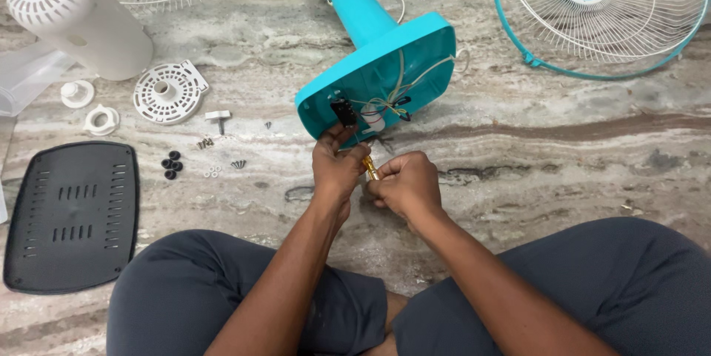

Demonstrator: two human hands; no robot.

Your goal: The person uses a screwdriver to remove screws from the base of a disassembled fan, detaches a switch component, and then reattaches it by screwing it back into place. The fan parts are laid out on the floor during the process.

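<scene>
A teal fan stand lies tipped on the stone floor, its open base facing me with wires and a small black part inside. My left hand grips the base's near edge, fingers touching the black part. My right hand is closed around a screwdriver with a yellow handle, whose tip points up toward the base.
A black base cover plate lies at the left. Screws, washers and black rubber feet are scattered near it. White plastic parts, a white motor housing and fan grilles lie farther back. My knees fill the lower edge.
</scene>
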